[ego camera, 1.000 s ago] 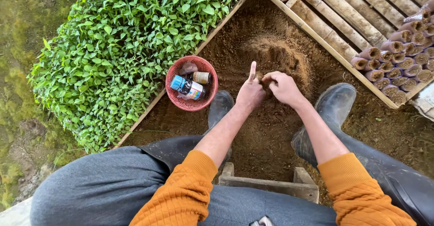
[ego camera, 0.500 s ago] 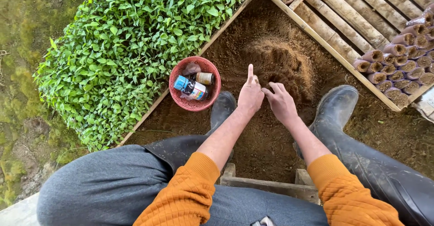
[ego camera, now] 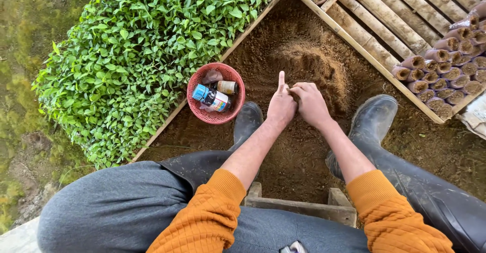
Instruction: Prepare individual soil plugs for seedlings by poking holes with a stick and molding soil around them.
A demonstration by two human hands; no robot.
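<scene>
My left hand (ego camera: pixel 281 106) and my right hand (ego camera: pixel 311 103) are pressed together just in front of a mound of loose brown soil (ego camera: pixel 316 65). The left index finger sticks straight out; its other fingers are curled. Both hands close around a small brown soil-filled pot (ego camera: pixel 292 89), mostly hidden between them. A red plastic basket (ego camera: pixel 215 122) sits on the soil to the left of my left hand. It holds a blue-capped bottle (ego camera: pixel 211 98) and a small brown jar (ego camera: pixel 227 87).
A wooden-edged bed of dense green seedlings (ego camera: pixel 147 50) fills the left. A bamboo slat rack (ego camera: pixel 385 20) at upper right carries rows of rolled soil pots (ego camera: pixel 445 75). My rubber boots (ego camera: pixel 372 119) flank the soil, and a wooden stool (ego camera: pixel 298 207) is under me.
Both hands stay joined on the small pot and have drifted slightly toward me, away from the mound. The basket and trays have not moved.
</scene>
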